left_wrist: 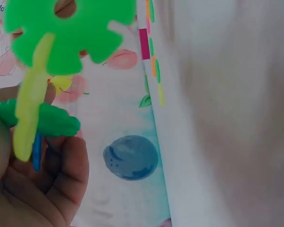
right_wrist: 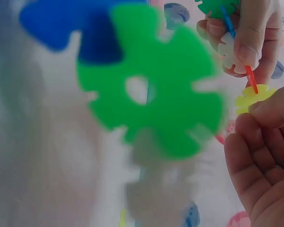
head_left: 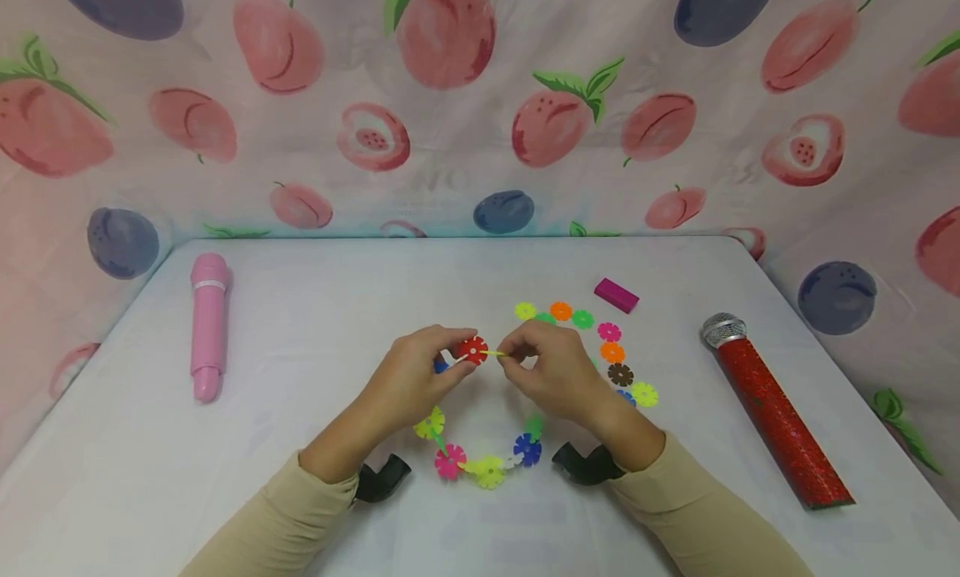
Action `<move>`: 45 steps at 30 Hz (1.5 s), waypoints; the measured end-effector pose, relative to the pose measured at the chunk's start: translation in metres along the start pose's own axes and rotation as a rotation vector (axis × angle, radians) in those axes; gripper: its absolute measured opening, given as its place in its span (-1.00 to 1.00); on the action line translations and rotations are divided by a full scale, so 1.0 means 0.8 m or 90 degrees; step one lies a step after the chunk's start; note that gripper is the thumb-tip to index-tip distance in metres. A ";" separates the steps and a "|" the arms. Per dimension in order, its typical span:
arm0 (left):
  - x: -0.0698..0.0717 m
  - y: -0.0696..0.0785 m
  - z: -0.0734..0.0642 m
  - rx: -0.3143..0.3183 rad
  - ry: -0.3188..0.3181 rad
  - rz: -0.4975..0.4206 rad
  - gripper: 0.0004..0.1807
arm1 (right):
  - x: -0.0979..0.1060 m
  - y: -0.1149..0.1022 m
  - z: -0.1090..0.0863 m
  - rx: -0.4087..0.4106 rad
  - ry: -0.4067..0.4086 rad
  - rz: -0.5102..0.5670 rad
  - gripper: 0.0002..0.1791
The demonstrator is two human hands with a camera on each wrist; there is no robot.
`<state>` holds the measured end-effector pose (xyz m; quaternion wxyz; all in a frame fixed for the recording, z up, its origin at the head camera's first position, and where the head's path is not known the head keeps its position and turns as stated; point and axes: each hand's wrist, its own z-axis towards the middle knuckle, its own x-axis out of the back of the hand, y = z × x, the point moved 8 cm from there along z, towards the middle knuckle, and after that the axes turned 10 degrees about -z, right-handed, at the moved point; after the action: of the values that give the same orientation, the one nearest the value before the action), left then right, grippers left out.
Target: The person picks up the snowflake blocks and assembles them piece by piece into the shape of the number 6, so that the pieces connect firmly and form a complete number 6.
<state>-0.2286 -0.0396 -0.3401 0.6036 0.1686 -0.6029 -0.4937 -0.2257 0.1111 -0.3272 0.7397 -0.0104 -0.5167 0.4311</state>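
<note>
A chain of slotted plastic snowflake discs hangs in a loop between my hands. My left hand [head_left: 412, 373] pinches it between thumb and fingers at a white disc [right_wrist: 227, 53], beside a red disc [head_left: 473, 350]. My right hand [head_left: 558, 368] pinches a yellow disc [right_wrist: 251, 98] by its edge, and this disc meets the red one edge to edge. Lower in the loop are a pink disc [head_left: 450, 462], a yellow-green disc [head_left: 490, 472] and a blue disc [head_left: 527, 449]. A green disc [left_wrist: 85, 28] looms close in the left wrist view.
Loose discs, among them an orange disc [head_left: 561, 311] and a brown disc [head_left: 620, 374], lie in a curve beyond and beside my right hand. Behind them sits a magenta block [head_left: 617, 295]. A pink microphone [head_left: 208, 327] lies left, a red glittery microphone [head_left: 780, 418] right.
</note>
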 end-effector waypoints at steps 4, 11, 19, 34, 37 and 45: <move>0.000 0.002 -0.001 -0.012 0.000 0.019 -0.54 | -0.001 -0.003 0.000 0.003 0.003 -0.001 -0.88; 0.001 0.001 0.001 -0.008 0.013 0.000 -0.56 | -0.001 0.003 0.001 -0.007 0.003 0.024 -0.85; 0.020 -0.007 0.002 0.021 0.060 -0.015 -0.55 | 0.008 0.030 0.001 -0.109 -0.017 0.037 -0.69; 0.050 -0.009 0.000 -0.008 0.204 -0.075 -0.51 | -0.002 0.077 -0.006 -0.353 -0.107 0.181 -0.49; 0.050 -0.009 0.000 -0.009 0.207 -0.082 -0.51 | 0.001 0.075 -0.004 -0.338 -0.075 0.213 -0.58; 0.043 -0.005 0.000 -0.001 0.165 -0.092 -0.55 | 0.011 0.062 -0.001 -0.273 0.005 0.239 -0.79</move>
<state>-0.2374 -0.0686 -0.3241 0.6392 0.2736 -0.5058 -0.5106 -0.2553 0.1481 -0.3437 0.6299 -0.2637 -0.5821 0.4415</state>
